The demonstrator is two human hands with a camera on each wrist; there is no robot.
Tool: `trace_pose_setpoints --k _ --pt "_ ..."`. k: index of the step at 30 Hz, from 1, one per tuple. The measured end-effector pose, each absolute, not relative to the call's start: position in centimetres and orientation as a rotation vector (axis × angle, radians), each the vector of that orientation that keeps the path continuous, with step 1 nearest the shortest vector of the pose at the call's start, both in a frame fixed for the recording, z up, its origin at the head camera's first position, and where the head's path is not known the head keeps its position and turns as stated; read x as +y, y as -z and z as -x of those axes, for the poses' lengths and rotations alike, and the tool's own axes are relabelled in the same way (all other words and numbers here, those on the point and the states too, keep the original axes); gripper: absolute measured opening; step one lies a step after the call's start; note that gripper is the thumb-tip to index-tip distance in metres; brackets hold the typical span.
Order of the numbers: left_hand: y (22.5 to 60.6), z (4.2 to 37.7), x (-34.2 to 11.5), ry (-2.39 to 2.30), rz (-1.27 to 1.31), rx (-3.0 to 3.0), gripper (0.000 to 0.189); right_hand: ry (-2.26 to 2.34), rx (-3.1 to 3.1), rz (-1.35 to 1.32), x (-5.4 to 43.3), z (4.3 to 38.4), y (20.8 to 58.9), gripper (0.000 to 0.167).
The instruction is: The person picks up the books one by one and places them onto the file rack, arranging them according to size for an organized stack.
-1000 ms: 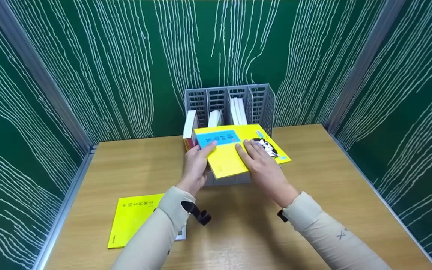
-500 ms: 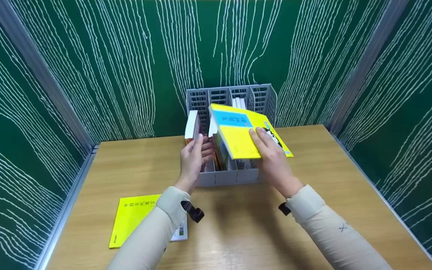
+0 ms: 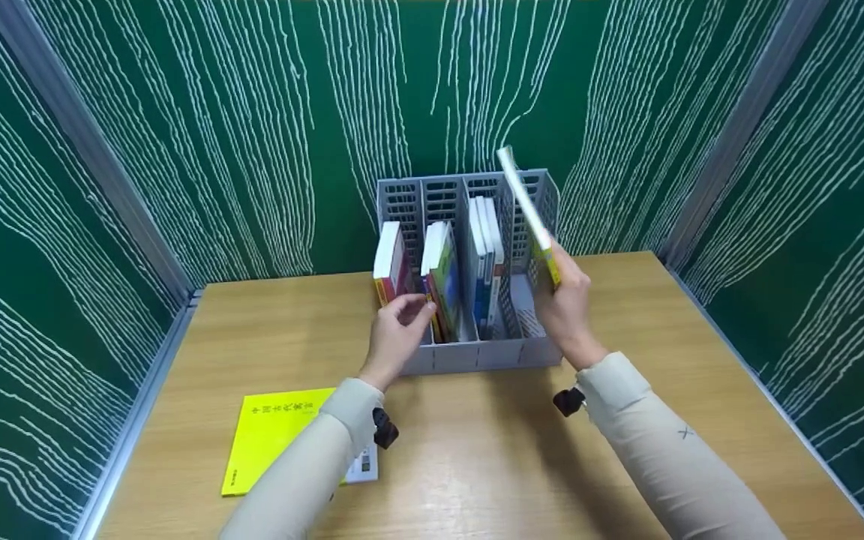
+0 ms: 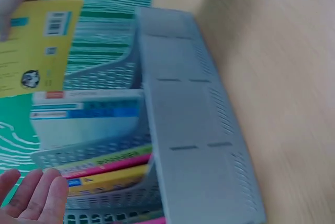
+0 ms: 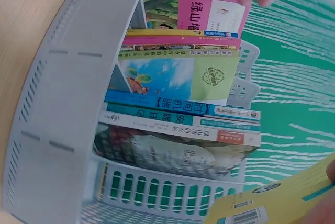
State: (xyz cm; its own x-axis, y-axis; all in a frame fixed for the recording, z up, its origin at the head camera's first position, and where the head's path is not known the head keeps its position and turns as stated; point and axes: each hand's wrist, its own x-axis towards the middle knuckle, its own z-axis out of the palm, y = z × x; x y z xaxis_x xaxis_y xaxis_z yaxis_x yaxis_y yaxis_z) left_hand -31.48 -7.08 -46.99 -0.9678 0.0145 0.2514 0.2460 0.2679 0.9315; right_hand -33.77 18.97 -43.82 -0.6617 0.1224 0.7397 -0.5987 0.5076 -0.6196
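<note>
My right hand grips a thin yellow book, which stands tilted above the rightmost compartment of a grey book rack. Its barcode cover shows in the left wrist view, where the yellow book is apart from the rack. My left hand is in front of the rack's left compartments, beside the upright books in the second one. Nothing is between its fingers, which are loosely extended in the left wrist view. Books with blue and white spines stand in the third compartment.
A thick book stands in the leftmost compartment. On the table at front left lies another yellow book, partly over a whitish one, with the left sleeve covering part of both. A green wall with white lines rises behind the rack.
My right hand has lifted the yellow book and turned it from nearly flat to upright, over the right compartment. My left hand has let go of it and drawn back toward the left compartments.
</note>
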Motion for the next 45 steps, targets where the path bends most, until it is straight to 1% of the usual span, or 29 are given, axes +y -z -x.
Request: trace_pose_setpoints --k 2,8,13,18,20,27,33,40,45 --pt "47.5 31.6 -7.0 1.739 0.266 -2.406 0.038 -1.317 -2.008 -0.334 19.2 34.0 43.8 0.052" --pt "49.2 31.9 -6.9 1.524 0.314 -2.622 0.046 -1.479 -2.064 -0.162 19.6 35.0 44.4 0.034" --pt "50.4 32.1 -7.1 1.263 0.386 -2.755 0.049 -1.541 -2.059 -0.127 19.6 35.9 45.4 0.034" --pt "51.5 32.4 -7.3 1.059 0.402 -2.860 0.049 -1.641 -2.037 -0.015 19.4 37.0 46.3 0.032" --pt "51.9 32.5 -7.4 0.966 0.422 -2.885 0.047 -1.687 -2.035 0.023 19.3 37.5 46.7 0.032" --pt "53.0 33.0 -7.7 0.734 0.503 -2.916 0.040 -1.806 -2.075 0.070 19.1 38.4 48.1 0.042" --pt "53.9 33.3 -8.2 0.547 0.571 -2.884 0.031 -1.825 -2.109 0.131 18.9 38.9 49.4 0.041" --pt "54.5 33.6 -8.3 0.372 0.662 -2.781 0.014 -1.847 -2.182 0.130 18.8 39.5 50.6 0.047" --pt "54.8 33.7 -8.1 0.333 0.693 -2.748 0.012 -1.884 -2.231 0.163 18.9 40.0 51.2 0.050"
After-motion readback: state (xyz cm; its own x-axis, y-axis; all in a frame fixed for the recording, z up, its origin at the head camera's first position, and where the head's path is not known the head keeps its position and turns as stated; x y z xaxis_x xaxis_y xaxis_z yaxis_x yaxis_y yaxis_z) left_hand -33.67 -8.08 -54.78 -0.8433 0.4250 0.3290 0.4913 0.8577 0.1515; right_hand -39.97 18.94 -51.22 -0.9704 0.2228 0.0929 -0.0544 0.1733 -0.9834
